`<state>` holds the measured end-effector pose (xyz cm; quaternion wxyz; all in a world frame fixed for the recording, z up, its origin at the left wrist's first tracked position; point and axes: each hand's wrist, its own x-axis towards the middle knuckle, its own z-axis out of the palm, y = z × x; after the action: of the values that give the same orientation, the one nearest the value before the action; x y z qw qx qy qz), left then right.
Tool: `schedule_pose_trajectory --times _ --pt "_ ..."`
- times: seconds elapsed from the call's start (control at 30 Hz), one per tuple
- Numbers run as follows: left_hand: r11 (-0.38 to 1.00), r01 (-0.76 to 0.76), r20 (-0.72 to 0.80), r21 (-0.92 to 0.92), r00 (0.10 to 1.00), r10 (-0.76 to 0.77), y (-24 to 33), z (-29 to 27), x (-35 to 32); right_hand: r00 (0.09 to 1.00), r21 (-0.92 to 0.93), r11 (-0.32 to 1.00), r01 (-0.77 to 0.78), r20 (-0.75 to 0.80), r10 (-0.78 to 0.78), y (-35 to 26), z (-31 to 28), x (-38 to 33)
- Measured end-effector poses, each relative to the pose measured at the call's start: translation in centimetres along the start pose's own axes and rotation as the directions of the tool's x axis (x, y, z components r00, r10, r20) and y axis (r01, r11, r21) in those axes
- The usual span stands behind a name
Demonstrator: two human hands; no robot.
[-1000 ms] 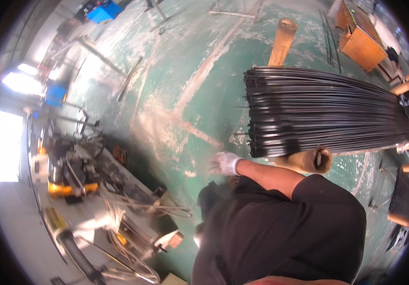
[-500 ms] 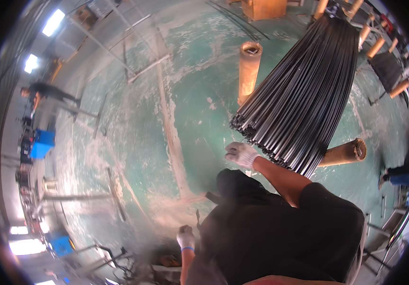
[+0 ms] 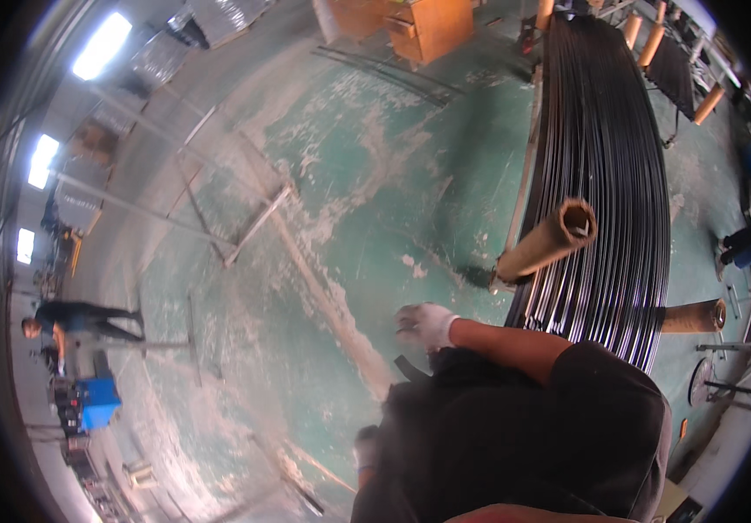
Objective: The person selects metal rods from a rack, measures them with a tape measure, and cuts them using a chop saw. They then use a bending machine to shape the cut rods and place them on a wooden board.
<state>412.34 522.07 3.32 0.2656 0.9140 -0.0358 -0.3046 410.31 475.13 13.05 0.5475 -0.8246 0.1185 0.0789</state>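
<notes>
Right fingers [image 3: 406,322] loosely curled, left fingers [image 3: 365,438] unclear; black rods [image 3: 607,157] apart, to right of both.

Just off centre toward five o'clock, the person's gloved right hand [image 3: 428,325] shows white; the left hand [image 3: 366,446], at six, is whitish and blurred. The shirt [image 3: 524,427] toward five is plain black. Toward two, long bars [image 3: 607,166] make fine black stripes with silvery glints; the tube [image 3: 539,248] at three is tan-brown. The floor [image 3: 367,200] is green, mottled with pale beige. The desk [image 3: 435,30] at twelve is orange-brown, the box [image 3: 99,403] at eight bright blue.
</notes>
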Motion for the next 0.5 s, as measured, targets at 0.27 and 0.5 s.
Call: schedule_pose_trajectory --times 0.27,0.5 --pt "0.992 0.016 0.029 -0.124 0.999 -0.013 17.1 -6.2 26.1 0.994 -0.029 0.999 0.036 -0.105 -0.039 -8.5 -14.5 23.3" --pt "0.953 -0.266 0.079 -0.149 0.957 0.279 33.7 -15.0 55.9 0.740 0.042 0.878 -0.476 -0.520 0.426 2.5 -26.8 36.6"
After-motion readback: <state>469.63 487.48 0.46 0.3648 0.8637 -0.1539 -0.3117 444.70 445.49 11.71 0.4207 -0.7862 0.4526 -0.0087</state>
